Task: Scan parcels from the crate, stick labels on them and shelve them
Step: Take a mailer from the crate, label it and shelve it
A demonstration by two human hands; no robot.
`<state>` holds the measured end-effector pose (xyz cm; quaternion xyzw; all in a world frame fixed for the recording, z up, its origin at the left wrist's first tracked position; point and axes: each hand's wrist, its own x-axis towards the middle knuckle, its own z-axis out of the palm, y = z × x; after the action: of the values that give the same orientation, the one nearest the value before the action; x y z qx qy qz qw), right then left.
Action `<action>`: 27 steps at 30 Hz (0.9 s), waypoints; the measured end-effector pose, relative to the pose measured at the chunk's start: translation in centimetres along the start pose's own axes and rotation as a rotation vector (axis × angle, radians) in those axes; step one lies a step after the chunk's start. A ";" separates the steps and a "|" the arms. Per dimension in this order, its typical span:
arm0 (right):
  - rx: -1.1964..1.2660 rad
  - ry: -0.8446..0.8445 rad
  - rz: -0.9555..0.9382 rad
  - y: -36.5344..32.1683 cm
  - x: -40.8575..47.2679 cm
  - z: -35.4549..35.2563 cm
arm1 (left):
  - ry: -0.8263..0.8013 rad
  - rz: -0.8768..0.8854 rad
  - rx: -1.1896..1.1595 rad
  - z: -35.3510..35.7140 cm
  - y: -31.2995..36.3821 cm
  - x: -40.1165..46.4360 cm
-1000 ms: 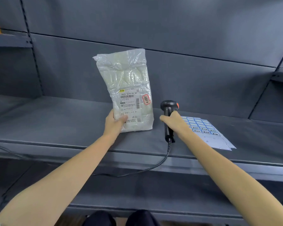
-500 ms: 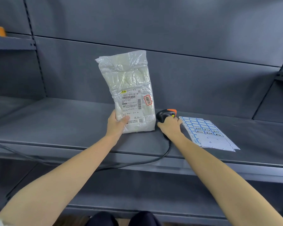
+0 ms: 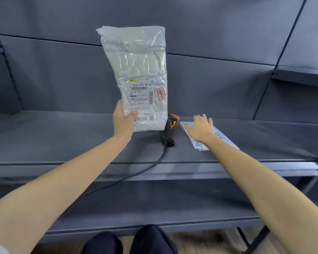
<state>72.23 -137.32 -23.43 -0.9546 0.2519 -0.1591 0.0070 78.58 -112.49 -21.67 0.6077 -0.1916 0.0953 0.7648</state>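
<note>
A: Where is the parcel [image 3: 136,77]?

B: In the middle of the frame, upright above the grey shelf [image 3: 62,140]. The left hand [image 3: 122,121] has its grip closed on the bottom left corner, thumb across the front and fingers behind. The printed shipping label [image 3: 140,96] faces the camera, probably so the front stays flat and readable for the next sticker.

A: And the scanner [image 3: 170,131]?

B: Lying on the shelf just right of the parcel's lower edge, orange top up, nobody touching it. Its cable [image 3: 147,167] runs over the shelf's front lip towards lower left. Set there, it frees the other hand.

A: What is that hand doing?

B: The right hand [image 3: 200,129] is at centre right, fingers spread and relaxed, its grip wide and holding nothing. It is over the sheet of labels [image 3: 222,136]; whether it touches I cannot tell. I judge the scan is finished and a label gets peeled next. The thin sheets could slide under a flat palm.
</note>
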 end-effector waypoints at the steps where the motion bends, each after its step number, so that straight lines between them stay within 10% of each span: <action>1: -0.011 -0.003 0.012 1.0 -0.3 -0.3 | 0.014 0.019 -0.007 0.3 0.4 0.0; 27: -0.164 0.033 0.569 30.1 -19.9 -3.7 | -0.757 -0.374 -0.154 21.7 -0.7 -21.8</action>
<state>40.25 -153.75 -28.69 -0.8402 0.5217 -0.1453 -0.0297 55.15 -131.68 -27.12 0.5652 -0.3520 -0.2893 0.6877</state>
